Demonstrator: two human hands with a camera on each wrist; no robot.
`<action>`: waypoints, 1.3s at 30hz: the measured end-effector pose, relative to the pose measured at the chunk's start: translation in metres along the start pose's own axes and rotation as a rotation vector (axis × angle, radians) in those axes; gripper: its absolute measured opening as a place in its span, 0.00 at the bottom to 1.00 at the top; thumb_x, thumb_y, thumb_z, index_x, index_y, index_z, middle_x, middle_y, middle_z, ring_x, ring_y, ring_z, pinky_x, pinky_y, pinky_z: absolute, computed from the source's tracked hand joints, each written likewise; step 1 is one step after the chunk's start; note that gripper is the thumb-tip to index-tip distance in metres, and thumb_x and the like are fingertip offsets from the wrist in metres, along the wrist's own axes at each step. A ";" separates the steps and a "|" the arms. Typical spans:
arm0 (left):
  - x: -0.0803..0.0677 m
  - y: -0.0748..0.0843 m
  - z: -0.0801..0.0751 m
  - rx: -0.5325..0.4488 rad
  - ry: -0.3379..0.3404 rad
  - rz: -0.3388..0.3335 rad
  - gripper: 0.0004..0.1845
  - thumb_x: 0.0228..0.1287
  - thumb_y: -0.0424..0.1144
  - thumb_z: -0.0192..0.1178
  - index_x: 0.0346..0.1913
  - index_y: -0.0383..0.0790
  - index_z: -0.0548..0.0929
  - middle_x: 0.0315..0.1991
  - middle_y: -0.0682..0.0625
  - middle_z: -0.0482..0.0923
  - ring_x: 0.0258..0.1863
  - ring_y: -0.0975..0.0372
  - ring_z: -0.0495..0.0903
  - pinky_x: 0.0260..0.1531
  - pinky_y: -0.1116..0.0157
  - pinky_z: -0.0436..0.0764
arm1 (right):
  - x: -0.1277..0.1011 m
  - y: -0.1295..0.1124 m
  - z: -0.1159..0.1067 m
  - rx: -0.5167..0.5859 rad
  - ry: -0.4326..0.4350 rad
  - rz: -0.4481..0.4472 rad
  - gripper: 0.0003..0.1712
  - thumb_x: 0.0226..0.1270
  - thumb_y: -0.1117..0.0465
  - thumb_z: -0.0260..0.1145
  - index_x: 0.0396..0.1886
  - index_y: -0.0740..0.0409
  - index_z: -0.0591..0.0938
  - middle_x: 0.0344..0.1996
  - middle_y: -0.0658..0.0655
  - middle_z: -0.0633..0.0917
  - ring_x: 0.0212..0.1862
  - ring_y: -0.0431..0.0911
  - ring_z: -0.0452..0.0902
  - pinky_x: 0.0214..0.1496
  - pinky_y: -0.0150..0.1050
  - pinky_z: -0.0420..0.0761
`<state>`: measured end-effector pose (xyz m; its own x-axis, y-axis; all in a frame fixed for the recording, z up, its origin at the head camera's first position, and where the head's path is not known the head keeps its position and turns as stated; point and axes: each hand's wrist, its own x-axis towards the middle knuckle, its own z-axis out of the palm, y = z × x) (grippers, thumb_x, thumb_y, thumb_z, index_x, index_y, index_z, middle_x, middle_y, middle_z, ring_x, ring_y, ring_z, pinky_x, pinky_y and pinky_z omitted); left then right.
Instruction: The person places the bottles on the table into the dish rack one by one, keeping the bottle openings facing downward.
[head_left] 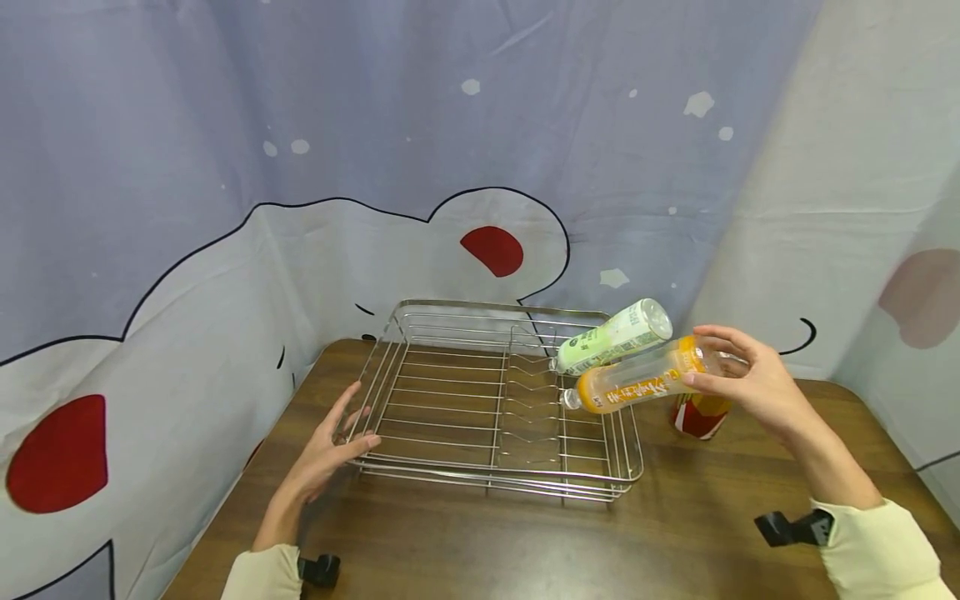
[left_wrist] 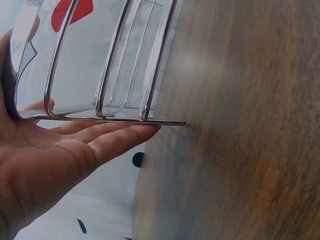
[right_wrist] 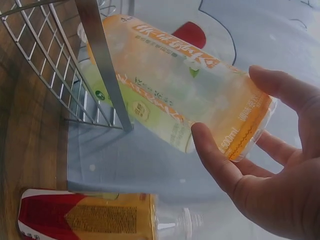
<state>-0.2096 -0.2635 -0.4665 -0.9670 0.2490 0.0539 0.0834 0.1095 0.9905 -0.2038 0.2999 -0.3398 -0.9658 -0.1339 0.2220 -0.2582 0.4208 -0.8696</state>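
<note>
the left hand (head_left: 330,454) lay flat-fingered against the wire dish rack (head_left: 498,400) at its nine o'clock rim, fingers straight, steadying it and gripping nothing. the rack sat on the wooden table (head_left: 525,542), and its floor looked bare. at its three o'clock corner a green-labelled bottle (head_left: 613,337) leaned over the rim, cap down; i couldn't tell if it rested there. just below it the right hand (head_left: 750,379) held an orange bottle (head_left: 645,382) by its base, fingers and thumb curled round it, neck tilted down toward the rack. a red-and-yellow bottle (head_left: 701,415) waited on the table beneath that hand. i'd judge the loading barely begun: nothing lying fully inside, one in hand, one left.
</note>
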 end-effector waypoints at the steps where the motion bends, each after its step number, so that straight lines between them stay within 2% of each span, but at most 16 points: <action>1: 0.000 0.000 0.000 0.001 0.000 0.000 0.50 0.66 0.32 0.63 0.80 0.51 0.41 0.77 0.31 0.37 0.68 0.35 0.60 0.55 0.74 0.70 | 0.001 -0.001 0.002 -0.010 -0.004 0.000 0.30 0.64 0.66 0.71 0.65 0.47 0.73 0.59 0.55 0.74 0.49 0.30 0.77 0.42 0.30 0.81; 4: 0.000 -0.001 0.000 0.004 0.000 0.001 0.50 0.66 0.32 0.63 0.80 0.50 0.41 0.77 0.32 0.36 0.69 0.36 0.59 0.55 0.73 0.71 | 0.005 -0.002 0.007 -0.045 -0.011 -0.003 0.32 0.64 0.64 0.71 0.66 0.53 0.72 0.62 0.65 0.72 0.50 0.30 0.75 0.44 0.28 0.80; 7: 0.001 -0.002 -0.001 0.005 0.000 0.003 0.50 0.66 0.32 0.63 0.80 0.50 0.41 0.77 0.32 0.37 0.69 0.36 0.59 0.57 0.71 0.70 | 0.008 -0.003 0.012 -0.074 -0.017 -0.006 0.34 0.63 0.63 0.72 0.68 0.60 0.70 0.63 0.69 0.72 0.51 0.33 0.74 0.45 0.27 0.78; 13: 0.001 -0.002 -0.001 0.026 -0.003 -0.004 0.50 0.66 0.33 0.63 0.80 0.52 0.41 0.76 0.31 0.40 0.68 0.37 0.61 0.63 0.59 0.67 | 0.013 -0.002 0.022 -0.103 -0.040 -0.040 0.38 0.62 0.65 0.72 0.69 0.67 0.67 0.62 0.74 0.72 0.55 0.59 0.76 0.43 0.28 0.79; 16: 0.001 -0.002 -0.001 0.031 -0.003 -0.004 0.50 0.66 0.33 0.63 0.80 0.52 0.41 0.77 0.32 0.40 0.68 0.37 0.62 0.64 0.59 0.67 | 0.016 -0.001 0.027 -0.111 -0.038 -0.044 0.38 0.61 0.65 0.72 0.69 0.67 0.67 0.62 0.75 0.72 0.55 0.66 0.75 0.42 0.28 0.78; 18: 0.001 -0.002 -0.001 0.029 -0.002 -0.003 0.50 0.66 0.33 0.63 0.80 0.51 0.41 0.77 0.32 0.39 0.68 0.37 0.62 0.62 0.63 0.68 | 0.017 -0.002 0.030 -0.129 -0.034 -0.041 0.38 0.61 0.64 0.73 0.69 0.66 0.68 0.62 0.75 0.72 0.55 0.68 0.75 0.43 0.31 0.79; 22: 0.000 -0.002 -0.001 0.020 -0.001 -0.002 0.50 0.66 0.33 0.63 0.80 0.51 0.41 0.77 0.32 0.38 0.68 0.37 0.61 0.58 0.70 0.69 | 0.020 -0.002 0.035 -0.206 -0.027 -0.053 0.39 0.61 0.61 0.73 0.70 0.64 0.68 0.62 0.74 0.73 0.55 0.69 0.75 0.50 0.49 0.78; 24: 0.000 -0.002 -0.001 0.016 -0.002 -0.003 0.50 0.66 0.33 0.63 0.80 0.51 0.41 0.77 0.32 0.38 0.69 0.37 0.60 0.58 0.71 0.69 | 0.020 -0.003 0.036 -0.245 -0.025 -0.059 0.39 0.62 0.60 0.73 0.71 0.63 0.68 0.62 0.74 0.72 0.55 0.70 0.75 0.51 0.58 0.76; 26: 0.000 -0.002 -0.001 0.017 -0.001 -0.005 0.50 0.66 0.33 0.63 0.80 0.51 0.41 0.77 0.32 0.39 0.69 0.37 0.60 0.58 0.70 0.69 | 0.019 -0.005 0.037 -0.276 -0.019 -0.062 0.40 0.62 0.59 0.73 0.71 0.63 0.68 0.63 0.75 0.72 0.56 0.71 0.75 0.51 0.61 0.75; 32: 0.000 -0.001 -0.001 0.021 -0.003 -0.005 0.50 0.66 0.33 0.63 0.80 0.52 0.41 0.77 0.32 0.38 0.69 0.37 0.59 0.59 0.64 0.70 | 0.015 -0.008 0.037 -0.342 -0.006 -0.073 0.42 0.59 0.56 0.75 0.70 0.62 0.69 0.64 0.74 0.71 0.57 0.72 0.73 0.50 0.64 0.76; 36: 0.000 0.000 -0.001 0.021 -0.003 -0.004 0.50 0.67 0.33 0.63 0.80 0.51 0.41 0.77 0.32 0.38 0.70 0.37 0.58 0.60 0.63 0.69 | 0.014 -0.008 0.037 -0.341 -0.002 -0.082 0.43 0.57 0.57 0.76 0.70 0.62 0.69 0.64 0.72 0.72 0.57 0.72 0.73 0.48 0.62 0.78; 39: 0.000 0.000 -0.001 0.029 0.000 -0.010 0.50 0.67 0.33 0.63 0.80 0.52 0.41 0.76 0.31 0.42 0.68 0.37 0.61 0.61 0.60 0.69 | 0.014 -0.007 0.036 -0.336 -0.003 -0.077 0.44 0.56 0.56 0.77 0.71 0.62 0.69 0.64 0.70 0.72 0.58 0.70 0.73 0.49 0.61 0.79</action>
<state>-0.2098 -0.2641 -0.4668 -0.9679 0.2476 0.0438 0.0805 0.1401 0.9869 -0.2144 0.2628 -0.3470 -0.9432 -0.1792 0.2799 -0.3242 0.6816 -0.6560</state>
